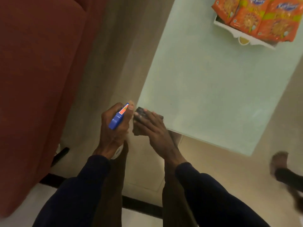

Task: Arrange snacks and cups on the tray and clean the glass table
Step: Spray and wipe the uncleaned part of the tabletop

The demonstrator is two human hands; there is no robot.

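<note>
furniture: dark red upholstered sofa (41,79) fills the left side | floor (106,63): beige tiles, faint joint lines | black band (141,205) crosses near bottom, paler floor below it | light: dim, warm

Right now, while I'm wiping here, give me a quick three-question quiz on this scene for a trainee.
1. True or false: the left hand grips the spray bottle.
2. The right hand presses the dark cloth on which part of the glass table? A) near corner B) far edge C) middle
3. Fill in: the orange snack packets lie on the white ____.
Key: 1 true; 2 A; 3 tray.
</note>
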